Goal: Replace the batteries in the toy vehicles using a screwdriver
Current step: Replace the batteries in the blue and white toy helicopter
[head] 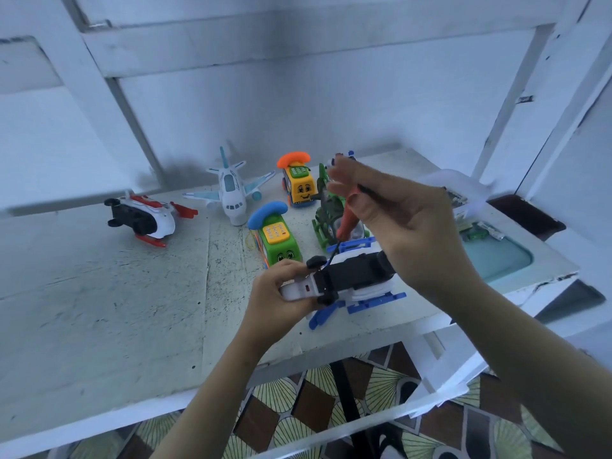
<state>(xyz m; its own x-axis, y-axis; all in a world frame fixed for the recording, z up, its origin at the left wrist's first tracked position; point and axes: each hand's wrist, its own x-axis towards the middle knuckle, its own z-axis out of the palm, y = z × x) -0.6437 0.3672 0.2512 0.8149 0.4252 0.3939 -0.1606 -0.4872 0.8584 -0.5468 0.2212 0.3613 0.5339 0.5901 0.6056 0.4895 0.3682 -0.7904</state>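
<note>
My left hand grips a white and blue toy helicopter, turned upside down so its black underside faces up. My right hand holds an orange-handled screwdriver above it. The thin black shaft slants down to the black underside near a small wheel. Several fingers of my right hand are spread and blurred.
On the white table stand a red and white helicopter, a white airplane, a green phone car, a yellow phone car and a green vehicle. A clear tray with small parts lies at right.
</note>
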